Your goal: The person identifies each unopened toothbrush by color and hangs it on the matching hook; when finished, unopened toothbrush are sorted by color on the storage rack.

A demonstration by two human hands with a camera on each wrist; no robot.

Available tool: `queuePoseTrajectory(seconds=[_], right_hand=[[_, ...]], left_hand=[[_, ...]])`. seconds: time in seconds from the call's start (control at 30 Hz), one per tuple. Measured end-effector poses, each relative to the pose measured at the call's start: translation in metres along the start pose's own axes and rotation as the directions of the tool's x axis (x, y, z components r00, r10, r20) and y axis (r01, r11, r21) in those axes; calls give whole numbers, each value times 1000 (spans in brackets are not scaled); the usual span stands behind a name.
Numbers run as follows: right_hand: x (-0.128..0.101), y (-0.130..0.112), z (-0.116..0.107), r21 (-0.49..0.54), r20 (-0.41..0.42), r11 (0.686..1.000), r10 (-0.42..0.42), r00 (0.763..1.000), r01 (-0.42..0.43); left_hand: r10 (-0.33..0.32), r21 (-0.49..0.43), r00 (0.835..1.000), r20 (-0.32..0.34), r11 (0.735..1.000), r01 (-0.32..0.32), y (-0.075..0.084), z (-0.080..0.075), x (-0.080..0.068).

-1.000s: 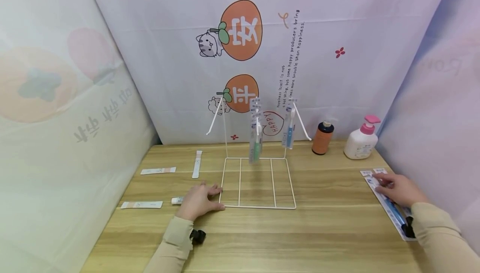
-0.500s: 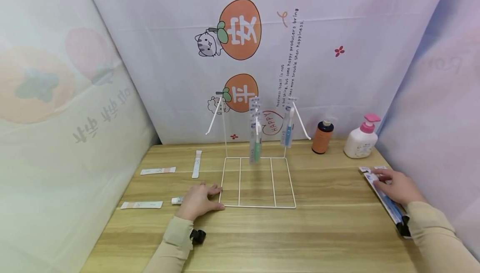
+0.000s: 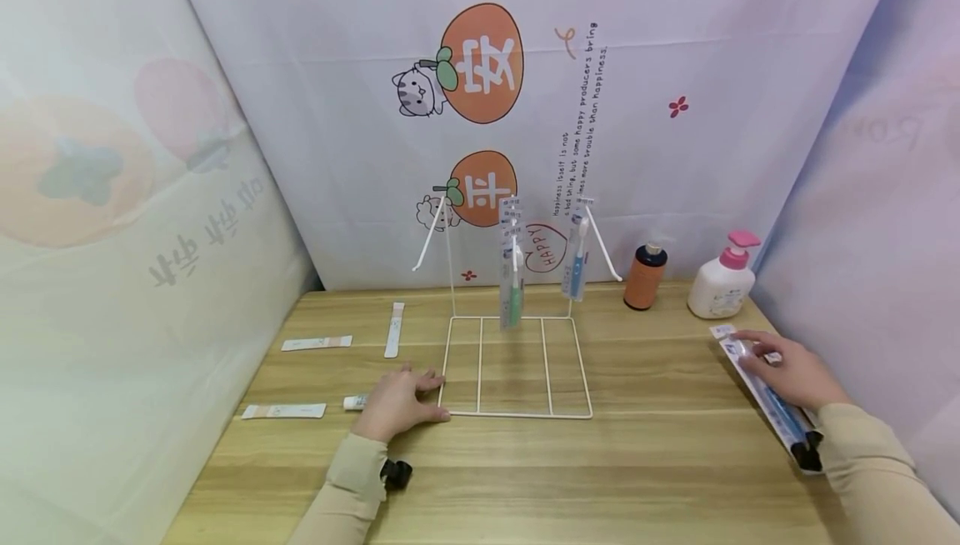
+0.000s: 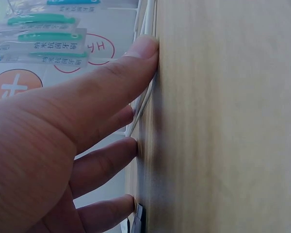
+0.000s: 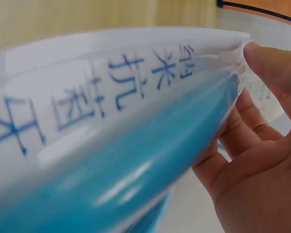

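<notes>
My left hand (image 3: 401, 403) rests at the front left corner of a white wire rack (image 3: 517, 416). In the left wrist view its thumb presses the base wire, and the fingers stretch fairly straight to the tabletop. Packaged toothbrushes hang from the rack: green-handled ones (image 3: 514, 303) in the middle and a blue-handled one (image 3: 577, 274) on the right. At the far right, my right hand (image 3: 798, 374) pinches a packaged blue toothbrush (image 5: 136, 165) near its upper end, thumb against the edge. The package tilts off the table. Another package beneath is mostly hidden.
An orange bottle (image 3: 645, 277) and a white pump bottle (image 3: 722, 282) stand at the back right. On the left lie slim white sachets (image 3: 317, 342) and a small white tube (image 3: 354, 402), partly behind my left hand. Printed cloth walls enclose the table.
My right hand has taken hold of the blue toothbrush package, lifted it slightly and shifted it left, off the other package. The left hand stays on the rack.
</notes>
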State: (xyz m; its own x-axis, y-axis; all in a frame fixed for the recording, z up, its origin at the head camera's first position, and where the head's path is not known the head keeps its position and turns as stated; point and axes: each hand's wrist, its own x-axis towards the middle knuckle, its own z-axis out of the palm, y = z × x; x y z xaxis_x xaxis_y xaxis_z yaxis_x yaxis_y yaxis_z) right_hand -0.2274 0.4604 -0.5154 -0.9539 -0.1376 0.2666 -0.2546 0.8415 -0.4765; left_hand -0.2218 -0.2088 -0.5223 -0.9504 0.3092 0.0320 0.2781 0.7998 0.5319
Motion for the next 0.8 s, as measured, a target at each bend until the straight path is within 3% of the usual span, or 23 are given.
queuePoseTrajectory(seconds=[0.13, 0.33, 0.53, 0.63, 0.8], right_hand=[[3, -14, -3, 57, -37, 998, -11, 999, 13], [12, -56, -9, 172, -55, 985, 38, 998, -28], [20, -106, -10, 246, -203, 969, 39, 978, 13], [24, -135, -10, 312, -264, 947, 12, 964, 74], [25, -176, -9, 437, -333, 877, -50, 942, 201]], left_hand=[[2, -2, 1000, 1, 1000, -2, 0, 1, 0], [3, -7, 1000, -1, 1000, -3, 1, 1, 0], [2, -7, 1000, 5, 1000, -2, 0, 1, 0], [6, -2, 1000, 1, 1000, -6, 0, 1, 0], [10, 11, 1000, -3, 1000, -10, 0, 2, 0]])
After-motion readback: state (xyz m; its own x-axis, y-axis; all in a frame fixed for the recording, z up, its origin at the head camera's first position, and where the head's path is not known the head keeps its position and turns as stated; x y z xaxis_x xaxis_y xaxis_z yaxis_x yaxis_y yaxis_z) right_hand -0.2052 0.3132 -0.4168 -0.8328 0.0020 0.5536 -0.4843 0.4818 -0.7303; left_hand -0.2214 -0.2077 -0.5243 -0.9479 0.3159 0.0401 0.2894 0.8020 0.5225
